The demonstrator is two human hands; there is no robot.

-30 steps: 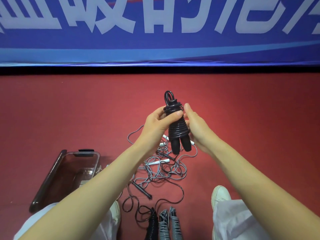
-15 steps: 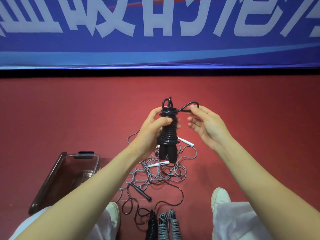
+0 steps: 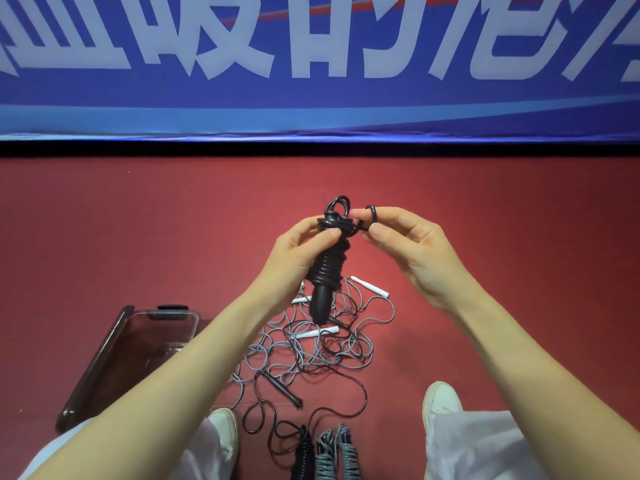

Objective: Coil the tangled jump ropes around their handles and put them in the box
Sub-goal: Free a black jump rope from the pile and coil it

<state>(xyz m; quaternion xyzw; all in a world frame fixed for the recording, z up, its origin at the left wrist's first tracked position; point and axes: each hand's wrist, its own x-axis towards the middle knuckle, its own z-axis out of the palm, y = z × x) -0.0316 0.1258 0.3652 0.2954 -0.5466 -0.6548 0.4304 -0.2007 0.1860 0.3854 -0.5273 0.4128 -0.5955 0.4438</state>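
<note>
Above red floor (image 3: pixel 138 220), left fingers (image 3: pixel 304 227) curled round coiled rope (image 3: pixel 327 268), right fingers (image 3: pixel 393 213) pinching loop (image 3: pixel 371 210).

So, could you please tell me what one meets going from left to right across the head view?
Clear box → left hand gripping the coiled black jump rope → right hand, pinching that rope's loose end loop.

A black rope (image 3: pixel 327 268) coiled round its handles, upright in the air; tangled ropes (image 3: pixel 311 351) on the floor below, clear box (image 3: pixel 156 337) lying to their left
</note>
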